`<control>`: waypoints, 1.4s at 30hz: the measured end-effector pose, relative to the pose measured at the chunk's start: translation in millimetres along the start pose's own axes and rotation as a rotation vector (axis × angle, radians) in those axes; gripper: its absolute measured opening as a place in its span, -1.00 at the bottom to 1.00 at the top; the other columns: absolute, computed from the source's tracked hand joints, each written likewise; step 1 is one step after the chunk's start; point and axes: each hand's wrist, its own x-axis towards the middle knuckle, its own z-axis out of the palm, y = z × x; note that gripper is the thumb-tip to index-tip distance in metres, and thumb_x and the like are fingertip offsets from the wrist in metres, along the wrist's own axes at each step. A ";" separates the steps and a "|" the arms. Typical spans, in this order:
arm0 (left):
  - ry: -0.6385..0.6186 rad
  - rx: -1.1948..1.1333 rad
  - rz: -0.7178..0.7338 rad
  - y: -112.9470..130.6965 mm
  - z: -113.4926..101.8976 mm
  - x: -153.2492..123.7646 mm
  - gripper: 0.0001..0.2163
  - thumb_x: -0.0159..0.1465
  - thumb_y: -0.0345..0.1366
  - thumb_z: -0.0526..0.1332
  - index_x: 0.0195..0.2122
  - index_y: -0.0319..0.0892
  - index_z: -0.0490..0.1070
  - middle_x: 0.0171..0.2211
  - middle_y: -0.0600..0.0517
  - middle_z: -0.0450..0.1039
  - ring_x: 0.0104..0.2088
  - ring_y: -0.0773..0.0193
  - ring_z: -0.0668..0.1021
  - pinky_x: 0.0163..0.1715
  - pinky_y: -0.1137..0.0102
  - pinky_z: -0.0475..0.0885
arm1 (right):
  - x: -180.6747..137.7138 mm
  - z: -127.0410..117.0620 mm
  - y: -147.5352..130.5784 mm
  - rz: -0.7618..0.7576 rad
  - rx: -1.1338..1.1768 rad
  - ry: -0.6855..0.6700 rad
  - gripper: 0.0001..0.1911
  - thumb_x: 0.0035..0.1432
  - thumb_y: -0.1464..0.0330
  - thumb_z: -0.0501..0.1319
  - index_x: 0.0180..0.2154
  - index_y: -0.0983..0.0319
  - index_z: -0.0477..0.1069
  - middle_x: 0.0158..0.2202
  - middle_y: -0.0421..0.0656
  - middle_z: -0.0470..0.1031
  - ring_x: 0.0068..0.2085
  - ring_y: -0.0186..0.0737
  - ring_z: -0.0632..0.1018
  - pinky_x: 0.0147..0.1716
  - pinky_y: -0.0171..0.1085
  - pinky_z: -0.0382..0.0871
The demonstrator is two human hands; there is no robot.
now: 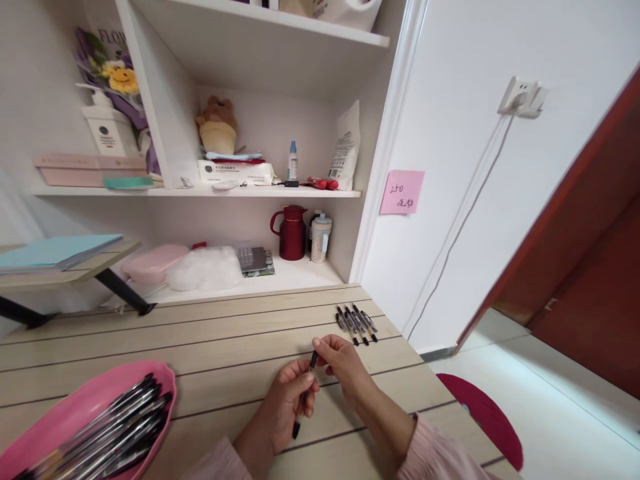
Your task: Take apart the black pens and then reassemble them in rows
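Note:
My left hand (290, 400) is closed around a black pen (313, 362), which tilts with its lower end poking out below the fingers. At the pen's upper end, the thumb and fingers of my right hand (343, 363) pinch it. Beyond my right hand, several black pens (356, 323) lie side by side on the table. To the left stands a pink bowl (173, 380) holding many clear-barrelled pens (117, 427) with black ends. My fingers hide the middle of the held pen.
The slatted wooden table (215, 340) meets a white shelf unit (270, 193). On its lowest shelf stand a red jug (293, 233) and a speckled bottle (320, 238). A small riser (100, 263) carries blue folders at left; a red round seat (483, 413) is at right.

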 end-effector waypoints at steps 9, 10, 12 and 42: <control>0.010 0.087 -0.001 0.3 3.8 -0.5 -0.77 0.07 -0.19 0.23 -0.39 -0.17 0.21 -0.61 0.19 0.29 -0.77 0.60 0.15 -0.78 0.60 -0.10 | -6.9 2.1 1.4 -0.073 0.170 0.073 -0.61 -0.23 0.08 0.31 -0.60 0.28 0.34 -0.65 -0.23 0.36 -0.60 -0.41 0.30 -0.57 -0.37 0.16; 0.010 0.086 -0.006 0.8 4.1 -0.7 -0.78 0.08 -0.18 0.22 -0.39 -0.17 0.21 -0.61 0.19 0.29 -0.77 0.59 0.15 -0.79 0.60 -0.11 | -7.5 2.2 1.4 -0.064 0.189 0.052 -0.60 -0.21 0.06 0.30 -0.57 0.28 0.35 -0.64 -0.22 0.37 -0.59 -0.40 0.32 -0.56 -0.37 0.17; 0.007 0.089 -0.009 1.8 4.6 -1.1 -0.78 0.09 -0.17 0.21 -0.39 -0.16 0.21 -0.61 0.19 0.28 -0.77 0.59 0.15 -0.79 0.60 -0.11 | -7.9 2.8 1.7 -0.037 0.227 0.014 -0.58 -0.20 0.03 0.28 -0.55 0.28 0.35 -0.63 -0.24 0.37 -0.59 -0.40 0.33 -0.57 -0.37 0.16; 0.002 0.109 -0.019 5.5 7.0 -3.4 -0.76 0.08 -0.12 0.20 -0.38 -0.15 0.22 -0.62 0.22 0.28 -0.80 0.61 0.10 -0.81 0.60 -0.13 | -6.9 1.3 7.4 0.039 0.465 -0.169 -0.63 -0.21 0.11 0.34 -0.49 0.27 0.37 -0.57 -0.22 0.42 -0.57 -0.40 0.37 -0.51 -0.37 0.24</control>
